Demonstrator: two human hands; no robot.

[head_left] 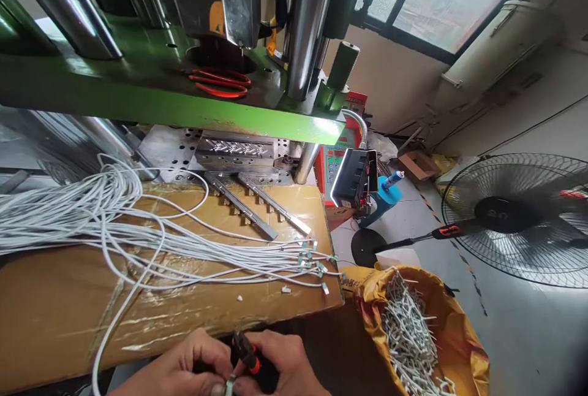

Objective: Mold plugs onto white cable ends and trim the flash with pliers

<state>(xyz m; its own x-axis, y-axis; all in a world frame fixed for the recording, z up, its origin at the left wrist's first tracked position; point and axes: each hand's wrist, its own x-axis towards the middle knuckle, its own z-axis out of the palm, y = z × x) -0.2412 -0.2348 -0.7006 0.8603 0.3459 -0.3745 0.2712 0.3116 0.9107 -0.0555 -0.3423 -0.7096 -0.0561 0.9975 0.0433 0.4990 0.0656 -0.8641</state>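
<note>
My left hand (184, 365) and my right hand (287, 364) meet at the bottom edge, below the front of the cardboard-covered bench (55, 298). My right hand is closed round a small tool with black and red handles (248, 356). My left hand pinches a small pale piece (229, 385) at the tool's tip; a white cable (103, 347) runs from near that hand up into the bundle. A bundle of white cables (138, 230) lies across the bench, its ends with small metal connectors (312, 261) near the right edge.
A green press machine (160, 95) stands over the bench, red scissors (220, 82) on its plate and two metal mould bars (257, 203) below. A yellow sack of white plastic scrap (413, 328) sits at right. A floor fan (519, 215) and a lamp (356, 178) stand beyond.
</note>
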